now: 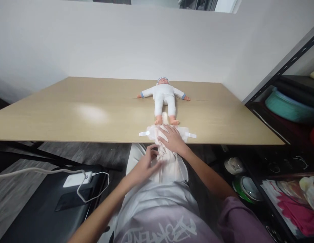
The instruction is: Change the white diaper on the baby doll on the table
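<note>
An unfolded white diaper lies over the table's front edge, its lower part hanging down onto my lap. Two white fastening tabs stick out sideways from its upper end on the tabletop. My right hand rests flat on the upper part, fingers spread. Beside the gathered middle is my left hand, its fingers loosely curved and apart from the thumb; whether they touch the diaper is hard to tell. Just beyond, a baby doll in white clothes with blue cuffs lies on its back, arms outstretched, feet close to the diaper.
The wooden table reaches back to a white wall. At the lower left, a white power bank with cables sits on a black surface. Shelves on the right hold a teal basin, pink cloth and a green-rimmed container.
</note>
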`<state>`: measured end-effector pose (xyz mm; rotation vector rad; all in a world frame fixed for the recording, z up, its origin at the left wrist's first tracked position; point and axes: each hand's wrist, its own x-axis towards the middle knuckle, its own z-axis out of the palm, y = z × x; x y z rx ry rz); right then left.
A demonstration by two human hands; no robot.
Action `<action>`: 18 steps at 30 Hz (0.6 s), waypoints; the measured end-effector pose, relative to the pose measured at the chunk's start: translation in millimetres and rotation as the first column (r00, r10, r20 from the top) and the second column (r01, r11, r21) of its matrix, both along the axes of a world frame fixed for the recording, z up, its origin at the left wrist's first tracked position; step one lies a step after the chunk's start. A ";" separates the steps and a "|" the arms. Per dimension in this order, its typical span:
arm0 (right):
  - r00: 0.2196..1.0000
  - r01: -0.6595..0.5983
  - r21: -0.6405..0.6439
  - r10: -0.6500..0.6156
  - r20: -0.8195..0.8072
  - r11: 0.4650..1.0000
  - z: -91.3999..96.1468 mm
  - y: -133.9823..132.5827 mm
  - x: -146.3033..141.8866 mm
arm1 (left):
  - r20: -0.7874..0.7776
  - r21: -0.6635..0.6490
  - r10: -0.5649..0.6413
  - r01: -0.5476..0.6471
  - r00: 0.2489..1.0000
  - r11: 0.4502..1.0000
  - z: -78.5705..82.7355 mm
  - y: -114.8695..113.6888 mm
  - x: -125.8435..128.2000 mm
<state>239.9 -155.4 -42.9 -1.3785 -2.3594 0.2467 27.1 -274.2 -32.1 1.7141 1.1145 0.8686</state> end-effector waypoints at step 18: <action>0.999 0.031 0.009 -0.031 -0.018 0.999 9.2 -14.2 -5.6 | -0.924 0.367 0.113 0.770 0.365 0.522 64.6 291.0 28.7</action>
